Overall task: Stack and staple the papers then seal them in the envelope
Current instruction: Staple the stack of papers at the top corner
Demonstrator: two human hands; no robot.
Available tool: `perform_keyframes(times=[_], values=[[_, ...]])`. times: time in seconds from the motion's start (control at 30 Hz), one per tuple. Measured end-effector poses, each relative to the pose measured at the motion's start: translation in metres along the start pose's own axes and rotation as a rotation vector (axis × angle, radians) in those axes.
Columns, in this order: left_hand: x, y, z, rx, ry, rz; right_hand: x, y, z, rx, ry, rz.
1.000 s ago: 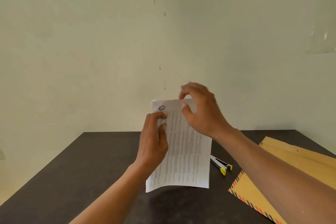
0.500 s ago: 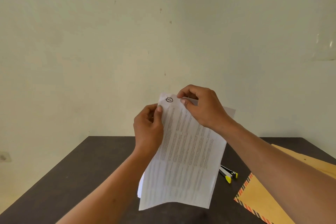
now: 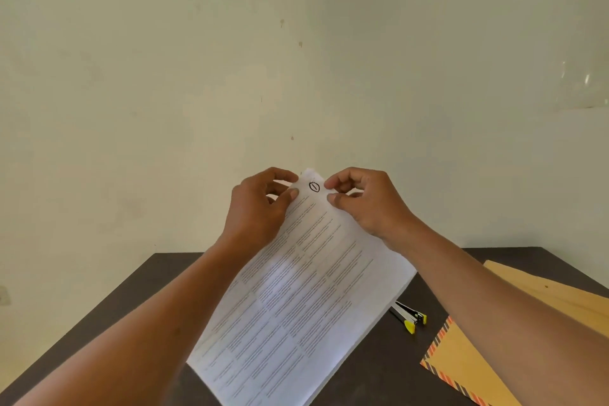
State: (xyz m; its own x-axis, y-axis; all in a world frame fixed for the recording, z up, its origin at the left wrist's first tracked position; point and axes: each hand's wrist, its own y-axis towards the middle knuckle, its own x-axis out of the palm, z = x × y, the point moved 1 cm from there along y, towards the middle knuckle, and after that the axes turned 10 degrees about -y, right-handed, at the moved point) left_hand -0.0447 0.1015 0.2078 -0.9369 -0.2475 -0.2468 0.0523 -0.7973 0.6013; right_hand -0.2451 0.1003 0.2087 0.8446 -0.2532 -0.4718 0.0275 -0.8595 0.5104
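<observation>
A stack of white printed papers (image 3: 296,300) is held up above the dark table (image 3: 108,316), tilted with its top corner pointing away from me. A circled mark sits near that top corner. My left hand (image 3: 260,208) pinches the corner from the left, and my right hand (image 3: 365,204) pinches it from the right. A black stapler with yellow tips (image 3: 410,316) lies on the table just right of the papers, partly hidden by them. The brown envelope (image 3: 468,369) with a striped edge lies at the right, under my right forearm.
A second tan sheet or envelope (image 3: 543,290) lies at the far right of the table. A pale wall stands close behind the table's back edge.
The papers have swung from upright to tilted and come closer to me. My right hand slid to the top corner, so both hands now pinch that corner.
</observation>
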Motion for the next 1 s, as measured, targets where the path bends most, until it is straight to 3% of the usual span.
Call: perform_keyframes(times=[0.27,0.4,0.5,0.6,0.73,0.83,0.9,1.0], values=[[0.032,-0.028,-0.063,-0.188,0.109,-0.196,0.034,-0.040,0.068,0.374,0.151,-0.155],[0.049,-0.051,-0.096,-0.294,0.104,-0.311,0.041,-0.056,0.113,0.492,0.076,-0.282],[0.057,-0.062,-0.112,-0.316,0.136,-0.380,0.032,-0.059,0.158,0.478,-0.312,-0.199],[0.063,-0.068,-0.123,-0.333,0.135,-0.411,0.019,-0.067,0.196,0.495,-0.783,-0.261],[0.068,-0.070,-0.129,-0.364,0.079,-0.427,0.023,-0.079,0.223,0.550,-0.993,-0.421],[0.073,-0.070,-0.128,-0.374,0.061,-0.436,0.028,-0.079,0.226,0.562,-0.928,-0.402],[0.075,-0.070,-0.126,-0.371,0.036,-0.435,0.026,-0.073,0.221,0.602,-0.751,-0.373],[0.075,-0.070,-0.122,-0.353,-0.017,-0.432,0.021,-0.061,0.201,0.725,-0.023,-0.161]])
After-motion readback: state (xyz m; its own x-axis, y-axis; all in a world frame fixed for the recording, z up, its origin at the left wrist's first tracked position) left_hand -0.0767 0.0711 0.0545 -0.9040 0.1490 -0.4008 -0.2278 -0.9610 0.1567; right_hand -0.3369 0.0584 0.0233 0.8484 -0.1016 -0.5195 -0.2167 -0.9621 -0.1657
